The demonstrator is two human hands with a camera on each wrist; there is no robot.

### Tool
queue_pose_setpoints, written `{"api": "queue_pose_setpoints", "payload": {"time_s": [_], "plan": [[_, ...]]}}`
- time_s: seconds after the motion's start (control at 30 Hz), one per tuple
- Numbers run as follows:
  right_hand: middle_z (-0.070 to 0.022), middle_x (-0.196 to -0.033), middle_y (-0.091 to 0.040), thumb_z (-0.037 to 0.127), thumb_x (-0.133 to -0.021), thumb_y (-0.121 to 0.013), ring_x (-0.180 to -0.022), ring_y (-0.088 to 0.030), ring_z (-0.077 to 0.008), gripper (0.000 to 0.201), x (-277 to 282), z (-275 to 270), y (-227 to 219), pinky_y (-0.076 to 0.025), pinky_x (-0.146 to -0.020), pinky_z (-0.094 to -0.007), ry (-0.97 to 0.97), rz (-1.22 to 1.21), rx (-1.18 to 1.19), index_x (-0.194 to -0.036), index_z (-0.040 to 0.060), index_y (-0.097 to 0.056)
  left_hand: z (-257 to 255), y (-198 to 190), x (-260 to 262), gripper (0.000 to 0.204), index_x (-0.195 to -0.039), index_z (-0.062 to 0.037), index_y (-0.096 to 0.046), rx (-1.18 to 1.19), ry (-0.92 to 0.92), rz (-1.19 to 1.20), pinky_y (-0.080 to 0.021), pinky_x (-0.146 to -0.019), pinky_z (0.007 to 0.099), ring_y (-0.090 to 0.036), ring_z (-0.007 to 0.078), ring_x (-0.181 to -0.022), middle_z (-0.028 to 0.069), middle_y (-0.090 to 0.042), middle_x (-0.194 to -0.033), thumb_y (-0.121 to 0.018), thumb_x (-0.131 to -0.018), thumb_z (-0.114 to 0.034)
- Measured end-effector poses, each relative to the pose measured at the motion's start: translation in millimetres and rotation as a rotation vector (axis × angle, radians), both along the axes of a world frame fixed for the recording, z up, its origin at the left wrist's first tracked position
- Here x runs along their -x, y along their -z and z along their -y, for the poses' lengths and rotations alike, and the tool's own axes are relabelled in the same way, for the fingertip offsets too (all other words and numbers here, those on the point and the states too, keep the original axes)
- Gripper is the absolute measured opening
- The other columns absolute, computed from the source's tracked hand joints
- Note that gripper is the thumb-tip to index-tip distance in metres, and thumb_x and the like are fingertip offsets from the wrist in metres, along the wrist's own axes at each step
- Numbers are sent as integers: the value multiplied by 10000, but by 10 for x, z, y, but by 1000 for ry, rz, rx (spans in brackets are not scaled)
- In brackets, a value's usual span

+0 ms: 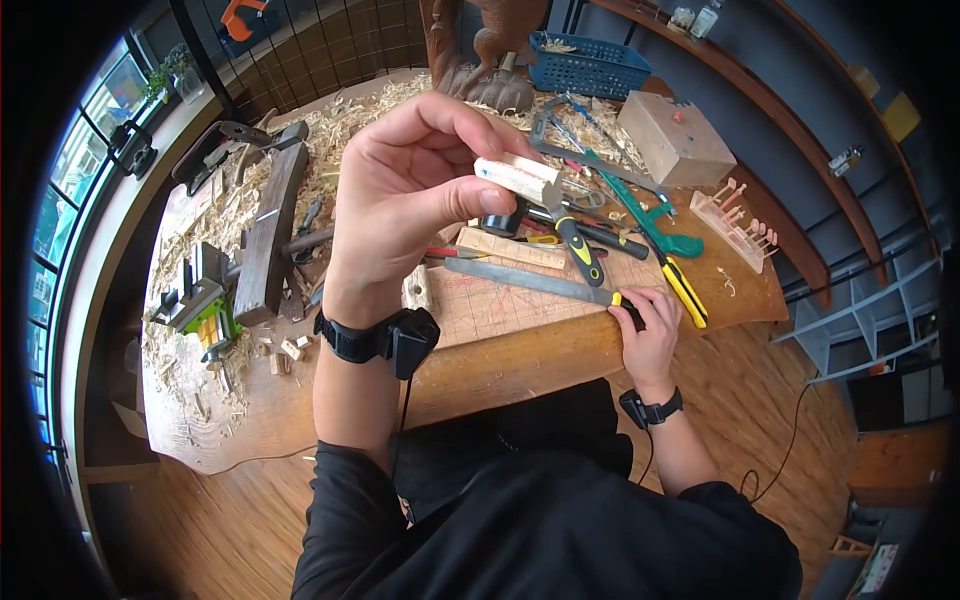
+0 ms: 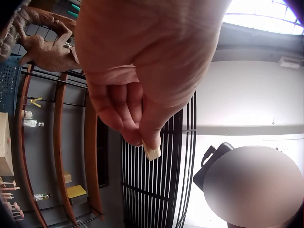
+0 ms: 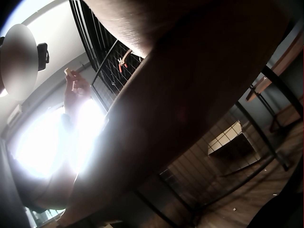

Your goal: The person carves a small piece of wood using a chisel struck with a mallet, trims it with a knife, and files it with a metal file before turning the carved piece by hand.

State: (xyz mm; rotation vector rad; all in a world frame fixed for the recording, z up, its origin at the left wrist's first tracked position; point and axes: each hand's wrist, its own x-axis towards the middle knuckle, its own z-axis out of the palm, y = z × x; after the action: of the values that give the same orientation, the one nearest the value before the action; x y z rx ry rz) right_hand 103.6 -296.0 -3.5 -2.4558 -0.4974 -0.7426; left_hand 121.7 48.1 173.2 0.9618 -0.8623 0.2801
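Note:
My left hand (image 1: 400,190) is raised above the bench and pinches a small pale wooden block (image 1: 518,182) between thumb and fingers. The block has a carved, faceted end and a small blue mark. In the left wrist view only the tip of the wooden block (image 2: 152,153) shows below the fingertips. My right hand (image 1: 652,335), at the bench's front edge, holds the handle end of a flat grey file (image 1: 530,279). The file's blade lies across a lined wooden board (image 1: 480,310). A notched wooden piece (image 1: 417,288) lies left of the file, and a wooden strip (image 1: 512,247) behind it.
Wood shavings (image 1: 370,115) cover the bench's back and left. A wooden plane (image 1: 272,230) and a green clamp (image 1: 205,315) stand left. A yellow-black cutter (image 1: 684,295), a green-handled saw (image 1: 650,220), a wooden block (image 1: 676,138) and a rack of small figures (image 1: 735,230) lie right.

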Motion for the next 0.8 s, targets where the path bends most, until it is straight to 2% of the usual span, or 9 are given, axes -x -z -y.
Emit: {"api": "queue_pose_setpoints", "payload": {"time_s": [0.1, 0.27, 0.3, 0.33, 0.47, 0.6, 0.63, 0.7, 0.8], "plan": [[-59, -1128, -725, 172, -891, -847, -1098, -625, -290, 271, -13, 3, 1, -437, -1010, -412, -4, -14, 6, -1134, 66, -792, -25, -33, 39, 317, -1102, 37, -657, -30, -10, 0, -659, -917, 385, -763, 274, -1072, 231, -750, -1129, -842, -853, 104], [-76, -1116, -698, 120, -949, -772, -1088, -615, -305, 222, -24, 20, -3, -439, -993, -435, -50, -8, -5, -1164, 67, -778, 61, -119, 318, 314, -1067, 38, -659, -132, -196, 23, -652, -930, 392, -764, 292, -1066, 207, -750, -1102, -855, -833, 112], [-76, -1116, -698, 120, -949, -772, -1088, -615, -305, 222, -42, 13, -5, -439, -993, -435, -43, 2, -17, -1164, 67, -778, 97, -58, 395, 295, -1047, 34, -662, -182, -284, -37, -650, -930, 400, -764, 306, -1070, 202, -749, -1094, -857, -837, 102], [-80, -1120, -698, 105, -953, -762, -1092, -619, -308, 214, -36, 19, 1, -441, -999, -436, -48, -1, -29, -1162, 60, -776, 167, 49, 453, 274, -1048, 29, -666, -207, -319, -122, -642, -924, 381, -761, 279, -1080, 179, -755, -1103, -853, -855, 85], [-91, -1139, -699, 69, -960, -739, -1099, -630, -317, 204, -51, 78, -4, -449, -1008, -437, -96, 19, -59, -1159, 34, -768, 268, 611, 736, 223, -1088, 10, -679, -733, -571, -474, -603, -908, 289, -754, 148, -1066, 105, -763, -1127, -808, -917, 70], [-114, -1176, -701, 36, -942, -733, -1132, -636, -338, 254, -88, 154, -48, -456, -1023, -455, -173, 25, -102, -1196, 27, -746, 157, 1440, 1022, 198, -1111, 7, -682, -598, -597, -792, -571, -848, 248, -733, 104, -981, 22, -742, -1025, -781, -947, 57], [-125, -1177, -715, 20, -933, -740, -1129, -645, -357, 277, -102, 172, -82, -474, -1017, -455, -201, 21, -110, -1211, 20, -738, 157, 1544, 1078, 198, -1111, 7, -682, -599, -590, -786, -571, -848, 248, -733, 104, -981, 22, -742, -1025, -781, -947, 57], [-134, -1186, -711, 19, -933, -741, -1128, -645, -360, 286, -164, 205, -164, -479, -1016, -457, -225, 31, -102, -1219, 16, -734, 164, 1686, 1159, 190, -1117, 7, -688, -645, -758, -841, -567, -839, 236, -714, 89, -915, 5, -735, -994, -769, -952, 55], [-147, -1185, -694, 51, -936, -746, -1140, -635, -369, 279, -361, 265, -243, -501, -1004, -459, -289, 20, -100, -1210, 6, -720, 197, 1805, 1186, 192, -1141, 3, -689, -672, -801, -785, -558, -847, 241, -697, 83, -919, 24, -740, -1042, -742, -967, 64]]}}
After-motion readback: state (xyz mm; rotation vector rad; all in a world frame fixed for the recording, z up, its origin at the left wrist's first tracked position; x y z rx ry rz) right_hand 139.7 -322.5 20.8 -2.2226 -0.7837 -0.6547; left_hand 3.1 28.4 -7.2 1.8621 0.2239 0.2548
